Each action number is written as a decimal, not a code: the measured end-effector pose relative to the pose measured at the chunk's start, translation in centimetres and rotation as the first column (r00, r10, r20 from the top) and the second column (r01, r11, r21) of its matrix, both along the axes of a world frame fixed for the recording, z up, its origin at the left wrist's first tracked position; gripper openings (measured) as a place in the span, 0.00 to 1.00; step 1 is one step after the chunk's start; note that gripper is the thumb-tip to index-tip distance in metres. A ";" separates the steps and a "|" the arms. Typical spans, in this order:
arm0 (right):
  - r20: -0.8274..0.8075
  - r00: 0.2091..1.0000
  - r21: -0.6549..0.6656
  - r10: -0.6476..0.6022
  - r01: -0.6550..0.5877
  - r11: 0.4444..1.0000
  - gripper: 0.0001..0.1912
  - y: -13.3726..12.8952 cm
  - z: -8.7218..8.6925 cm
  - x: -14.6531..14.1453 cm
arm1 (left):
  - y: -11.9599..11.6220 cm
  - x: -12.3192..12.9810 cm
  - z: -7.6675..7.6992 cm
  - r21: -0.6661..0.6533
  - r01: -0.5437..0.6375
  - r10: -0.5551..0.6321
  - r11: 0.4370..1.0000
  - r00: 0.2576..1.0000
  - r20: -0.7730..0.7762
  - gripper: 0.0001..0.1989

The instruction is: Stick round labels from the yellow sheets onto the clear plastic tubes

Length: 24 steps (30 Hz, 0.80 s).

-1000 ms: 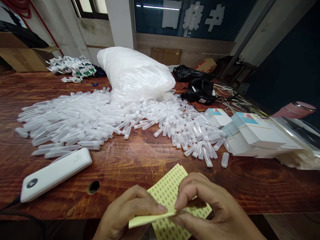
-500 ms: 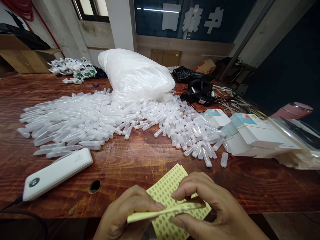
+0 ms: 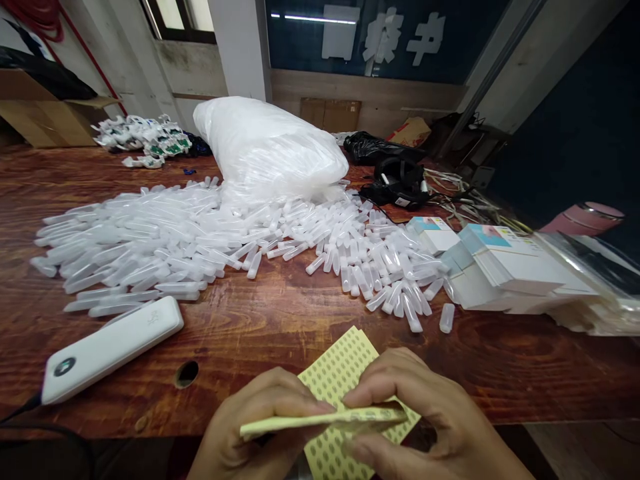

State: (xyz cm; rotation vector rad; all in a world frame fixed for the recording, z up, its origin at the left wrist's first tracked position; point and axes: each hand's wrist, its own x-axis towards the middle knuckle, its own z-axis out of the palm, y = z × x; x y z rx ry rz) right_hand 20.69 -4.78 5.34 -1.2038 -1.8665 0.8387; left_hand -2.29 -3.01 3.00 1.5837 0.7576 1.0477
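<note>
Currently, the left hand (image 3: 263,407) pinches the folded yellow sticker sheet (image 3: 290,423) between thumb and fingers, above a flat printed sheet (image 3: 339,367) by the worktop's (image 3: 245,340) near edge. The right hand's (image 3: 425,400) thumb and fingertip stand parted around the fold; whether they grip, I cannot tell. Best press evenly along the crease. Against a second ago, the right fingertips have spread and the fold lies more level.

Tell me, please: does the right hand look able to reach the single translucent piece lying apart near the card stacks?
Probably yes: only tabletop shows between the right hand and the translucent piece. However, that hand's fingers are around the upper yellow sheet and may need to leave it first.
</note>
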 end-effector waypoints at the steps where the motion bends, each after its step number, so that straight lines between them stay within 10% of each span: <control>1: 0.004 1.000 -0.008 0.006 -0.006 1.000 0.09 0.0 0.2 0.0 | 0.0 -0.1 0.0 0.023 0.007 -0.007 1.000 1.000 -0.007 0.07; 24: -0.053 0.998 0.108 -0.031 0.037 0.993 0.09 0.0 0.9 -0.5 | 0.1 -0.6 -0.6 0.109 0.038 -0.032 0.993 0.998 -0.058 0.09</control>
